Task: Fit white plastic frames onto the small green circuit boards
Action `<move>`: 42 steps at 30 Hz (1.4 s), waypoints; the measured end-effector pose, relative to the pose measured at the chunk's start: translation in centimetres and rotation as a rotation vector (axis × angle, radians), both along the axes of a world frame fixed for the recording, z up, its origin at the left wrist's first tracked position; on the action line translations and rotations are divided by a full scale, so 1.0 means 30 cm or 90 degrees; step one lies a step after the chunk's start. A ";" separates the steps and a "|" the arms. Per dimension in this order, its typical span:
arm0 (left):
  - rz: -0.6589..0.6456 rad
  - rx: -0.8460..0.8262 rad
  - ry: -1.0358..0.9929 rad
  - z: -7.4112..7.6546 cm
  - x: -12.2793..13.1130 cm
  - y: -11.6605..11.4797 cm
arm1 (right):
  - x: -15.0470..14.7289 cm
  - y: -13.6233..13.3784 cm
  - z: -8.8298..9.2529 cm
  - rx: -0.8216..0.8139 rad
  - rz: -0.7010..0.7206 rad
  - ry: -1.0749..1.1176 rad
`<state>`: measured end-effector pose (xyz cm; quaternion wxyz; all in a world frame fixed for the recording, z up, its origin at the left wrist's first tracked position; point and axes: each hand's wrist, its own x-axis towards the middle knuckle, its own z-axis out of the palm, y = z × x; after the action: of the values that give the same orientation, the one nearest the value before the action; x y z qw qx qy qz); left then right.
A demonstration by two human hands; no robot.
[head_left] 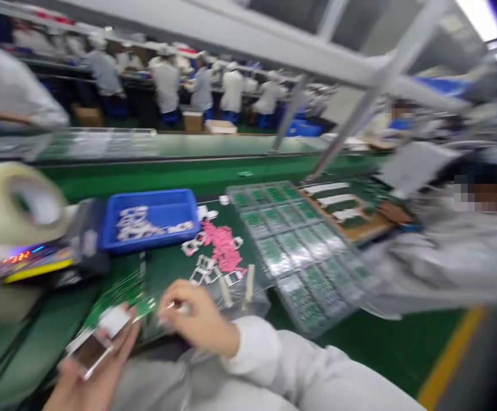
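Silver metal frame (pixel 91 351) gripped in the left hand (pixel 83 385)
Right hand (pixel 199 319), fingers closed, pinches a small blurred metal piece (pixel 175 308); pink pieces (pixel 222 245) lie just beyond it.

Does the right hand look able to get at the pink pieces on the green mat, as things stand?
Probably yes. The right hand is close below the pink pieces. Only a clear plastic bag and some small white frames lie near the way, and they look light, though the hand is pinching something small.

Clear packing tape roll (pixel 17 202) — blue plastic tray (pixel 149 200) of white frames (pixel 134 224) — loose pink pieces (pixel 222 246)
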<state>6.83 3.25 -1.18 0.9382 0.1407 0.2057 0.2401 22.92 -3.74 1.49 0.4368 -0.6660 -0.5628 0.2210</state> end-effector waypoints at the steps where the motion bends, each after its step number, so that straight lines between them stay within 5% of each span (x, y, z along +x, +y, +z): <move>1: 0.066 -0.001 0.024 0.002 -0.052 -0.005 | 0.014 -0.011 -0.016 -0.065 0.009 0.007; 4: 0.163 0.015 0.046 -0.001 -0.108 -0.033 | 0.038 -0.017 -0.105 -0.118 0.085 0.007; 8: 0.113 0.027 -0.018 0.000 -0.069 -0.067 | 0.013 -0.006 -0.178 -0.111 0.128 -0.043; 12: 0.083 0.038 -0.051 0.022 -0.035 -0.090 | 0.020 0.019 -0.111 -0.063 0.105 0.002; 20: 0.046 -0.014 -0.102 0.046 0.005 -0.092 | 0.004 0.049 0.020 -0.171 0.292 0.636; 26: 0.016 0.014 -0.151 0.108 0.033 -0.092 | -0.014 0.060 0.072 -0.148 0.320 0.755; 34: 0.046 0.033 -0.124 0.113 0.031 -0.075 | 0.011 0.067 0.114 -0.034 0.159 0.672; 38: 0.158 0.078 -0.032 0.097 0.017 -0.056 | 0.050 0.057 0.163 0.058 0.068 0.368; 42: 0.237 0.147 0.051 0.087 0.023 -0.051 | 0.032 0.043 0.205 0.189 0.123 -0.023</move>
<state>7.52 1.73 1.43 0.8463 0.2166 0.2364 0.4253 23.87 -2.46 7.64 0.4970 -0.5411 -0.6581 0.1647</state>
